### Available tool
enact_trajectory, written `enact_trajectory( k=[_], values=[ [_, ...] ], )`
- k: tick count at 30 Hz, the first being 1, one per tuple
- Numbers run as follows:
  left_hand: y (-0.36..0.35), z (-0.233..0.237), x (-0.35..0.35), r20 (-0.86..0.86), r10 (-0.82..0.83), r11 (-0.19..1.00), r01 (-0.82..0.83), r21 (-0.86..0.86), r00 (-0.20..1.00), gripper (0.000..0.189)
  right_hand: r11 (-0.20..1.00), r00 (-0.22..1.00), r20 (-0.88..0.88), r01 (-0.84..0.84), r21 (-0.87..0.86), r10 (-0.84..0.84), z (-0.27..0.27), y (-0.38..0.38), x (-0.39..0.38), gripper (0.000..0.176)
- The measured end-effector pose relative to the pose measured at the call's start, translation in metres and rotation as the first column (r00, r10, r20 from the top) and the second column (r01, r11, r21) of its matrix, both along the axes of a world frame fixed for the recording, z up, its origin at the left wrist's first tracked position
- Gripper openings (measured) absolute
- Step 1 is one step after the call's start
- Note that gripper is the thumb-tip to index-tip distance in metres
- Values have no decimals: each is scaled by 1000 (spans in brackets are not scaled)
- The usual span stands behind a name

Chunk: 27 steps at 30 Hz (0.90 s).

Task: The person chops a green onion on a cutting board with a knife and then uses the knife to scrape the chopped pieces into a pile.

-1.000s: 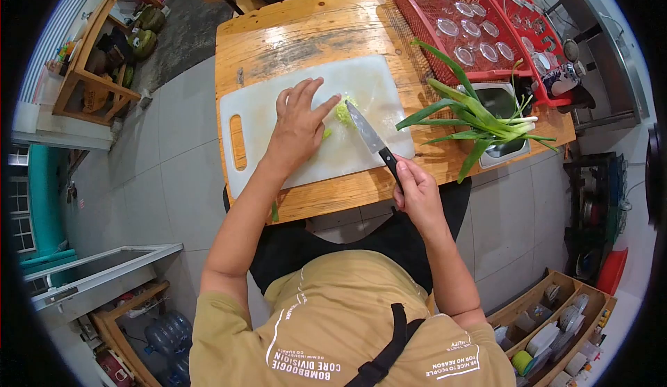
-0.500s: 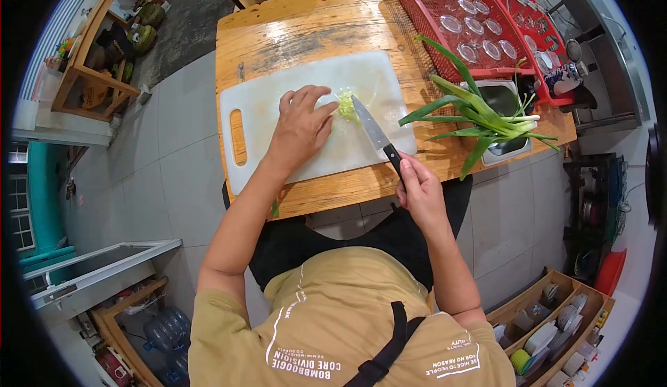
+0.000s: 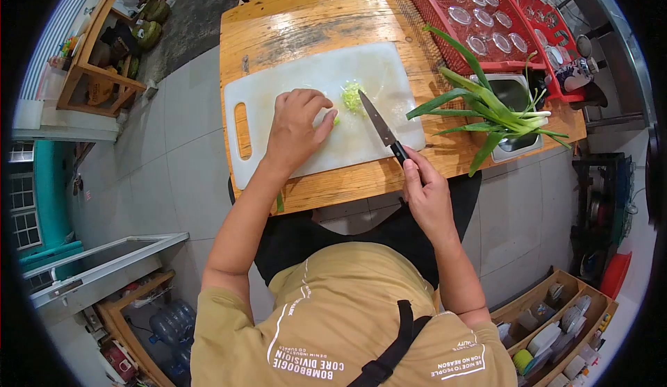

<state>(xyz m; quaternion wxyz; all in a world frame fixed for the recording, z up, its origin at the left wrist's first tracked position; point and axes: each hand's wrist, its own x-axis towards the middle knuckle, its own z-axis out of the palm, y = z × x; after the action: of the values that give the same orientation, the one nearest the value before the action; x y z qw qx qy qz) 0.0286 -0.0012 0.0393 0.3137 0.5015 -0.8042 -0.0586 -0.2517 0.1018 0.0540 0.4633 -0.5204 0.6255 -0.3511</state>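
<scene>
My right hand (image 3: 427, 191) is closed round the black handle of a knife (image 3: 379, 121), its tip beside a small pile of chopped green onion (image 3: 353, 96) on the white cutting board (image 3: 271, 81). Left of the pile, my left hand (image 3: 300, 124) rests on the board with its fingers curled. A small pale green piece (image 3: 336, 119) shows at its fingertips; most of what the fingers hold is hidden. Whole green onions (image 3: 493, 112) lie to the right, across a metal container (image 3: 515, 147).
The wooden table (image 3: 313, 12) carries a red basket (image 3: 451, 46) of upturned glasses at the back right, with another red basket (image 3: 566, 95) beside it. A green scrap (image 3: 280, 202) is at the table's front edge.
My left hand has drawn back from the chopped pile, and its fingers are more curled. The knife has shifted slightly away from my left hand. The whole view has shifted a little.
</scene>
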Motion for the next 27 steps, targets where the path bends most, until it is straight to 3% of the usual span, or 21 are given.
enact_trajectory(
  k=[11, 20, 27],
  values=[
    [20, -11, 2, 80, 41, 996, -47, 79, 996, 28, 999, 999, -33, -16, -49, 15, -2, 6, -1, 40],
    [13, -16, 5, 45, 22, 998, -24, 52, 999, 17, 999, 999, -35, -38, -39, 36, -3, 10, 1, 39],
    [-8, 2, 14, 33, -84, 952, 71, 297, 996, 11, 999, 997, -53, -50, 6, 50, -2, 12, -3, 39]
  ],
)
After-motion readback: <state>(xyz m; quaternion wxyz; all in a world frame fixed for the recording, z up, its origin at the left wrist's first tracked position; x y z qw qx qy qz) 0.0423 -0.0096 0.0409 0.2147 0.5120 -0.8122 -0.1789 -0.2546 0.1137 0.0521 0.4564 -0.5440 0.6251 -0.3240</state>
